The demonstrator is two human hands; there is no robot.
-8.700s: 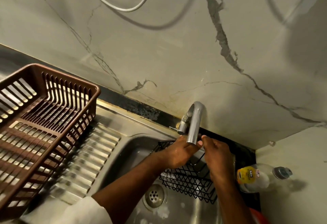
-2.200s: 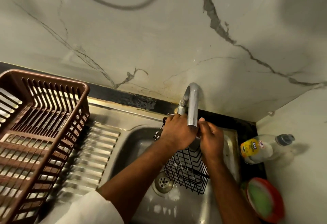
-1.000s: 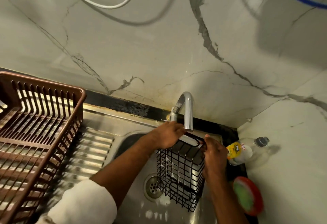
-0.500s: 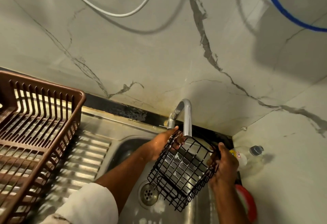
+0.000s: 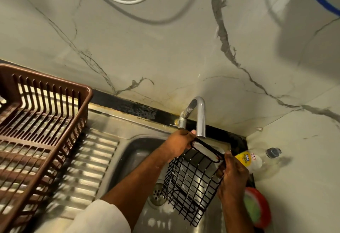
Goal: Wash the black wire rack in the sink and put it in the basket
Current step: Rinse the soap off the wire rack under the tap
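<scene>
I hold the black wire rack over the steel sink, just below the tap spout. My left hand grips its upper left rim. On the rack's right side, my right hand grips the wires. The rack hangs tilted, its open top up toward the spout and its bottom end low above the drain. The brown plastic basket stands on the ribbed drainboard at the left, apart from the rack.
A clear dish-soap bottle with a yellow label lies on the counter right of the sink. A red-rimmed tub with green content sits below it. The marble wall rises right behind the tap. The ribbed drainboard lies between basket and sink.
Half a second ago the rack was tipped with its opening facing me; now it hangs more upright under the spout. Both hands kept their grip on it.
</scene>
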